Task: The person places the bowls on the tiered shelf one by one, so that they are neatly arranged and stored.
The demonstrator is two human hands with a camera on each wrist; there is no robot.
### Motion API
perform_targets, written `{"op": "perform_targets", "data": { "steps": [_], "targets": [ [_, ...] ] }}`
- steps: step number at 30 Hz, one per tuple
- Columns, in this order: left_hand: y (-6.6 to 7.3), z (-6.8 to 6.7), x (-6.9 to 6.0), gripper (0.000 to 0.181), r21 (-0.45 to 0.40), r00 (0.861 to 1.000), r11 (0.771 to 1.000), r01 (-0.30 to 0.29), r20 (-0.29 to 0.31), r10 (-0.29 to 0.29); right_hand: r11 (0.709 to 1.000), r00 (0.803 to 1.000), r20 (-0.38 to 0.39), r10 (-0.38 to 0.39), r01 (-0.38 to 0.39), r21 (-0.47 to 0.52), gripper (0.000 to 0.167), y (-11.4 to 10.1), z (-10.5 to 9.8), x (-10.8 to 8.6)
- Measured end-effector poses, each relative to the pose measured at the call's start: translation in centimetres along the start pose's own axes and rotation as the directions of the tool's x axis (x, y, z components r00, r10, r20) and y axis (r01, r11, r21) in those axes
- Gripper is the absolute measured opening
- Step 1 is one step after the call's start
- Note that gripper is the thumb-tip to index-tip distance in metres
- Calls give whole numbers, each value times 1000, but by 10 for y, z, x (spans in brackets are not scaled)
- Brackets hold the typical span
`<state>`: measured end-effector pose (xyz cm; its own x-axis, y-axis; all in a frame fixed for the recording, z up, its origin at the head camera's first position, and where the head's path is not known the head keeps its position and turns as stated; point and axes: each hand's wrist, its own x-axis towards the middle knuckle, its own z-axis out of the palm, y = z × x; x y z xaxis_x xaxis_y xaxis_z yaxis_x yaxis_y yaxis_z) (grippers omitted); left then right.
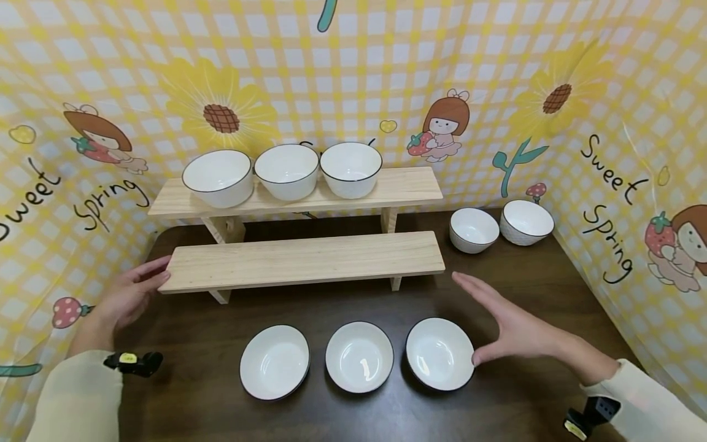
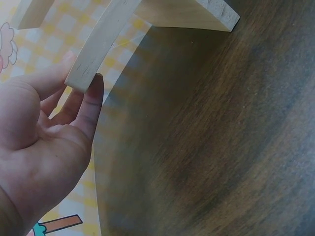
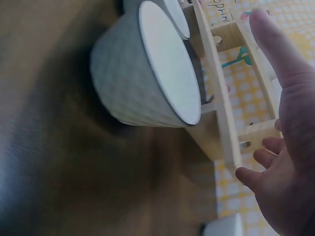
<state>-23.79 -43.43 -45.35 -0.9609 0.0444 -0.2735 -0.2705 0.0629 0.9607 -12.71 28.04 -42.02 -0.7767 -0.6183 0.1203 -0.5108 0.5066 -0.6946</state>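
A two-tier wooden shelf (image 1: 306,261) stands on the dark table. Its lower board's left end is pinched by my left hand (image 1: 128,296), thumb on one face and fingers on the other, as the left wrist view shows at the board end (image 2: 91,64). My right hand (image 1: 516,325) is spread, thumb and fingers wide apart, just right of a white dark-rimmed bowl (image 1: 440,354); the thumb tip is at its rim, and I cannot tell if they touch. In the right wrist view that textured bowl (image 3: 133,73) is apart from the fingers. Another bowl (image 1: 359,356) and a third bowl (image 1: 274,362) stand to its left.
Three white bowls (image 1: 287,175) stand in a row on the upper board (image 1: 409,184). Two smaller bowls, a near one (image 1: 473,232) and one beside it (image 1: 526,223), sit on the table right of the shelf. Checked cloth (image 1: 353,67) hangs around the back and sides.
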Motion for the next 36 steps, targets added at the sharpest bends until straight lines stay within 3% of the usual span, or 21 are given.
{"op": "perform_targets", "data": {
  "steps": [6,15,27,36],
  "targets": [
    [-1,-1,1,45,1,1000,1000,4,5,-4,998,999,51,-6,3,63,139,6,20,-9],
    [0,0,0,49,16,1000,1000,-3,-9,3,985,994,78,-82,69,161,137,15,43,-11],
    [0,1,-2,45,-17,1000,1000,-3,-16,2,990,993,87,-79,68,120,144,18,58,-9],
    [-1,0,-1,50,0,1000,1000,1,-6,-1,999,996,77,-49,48,10,144,19,64,-9]
  ]
}}
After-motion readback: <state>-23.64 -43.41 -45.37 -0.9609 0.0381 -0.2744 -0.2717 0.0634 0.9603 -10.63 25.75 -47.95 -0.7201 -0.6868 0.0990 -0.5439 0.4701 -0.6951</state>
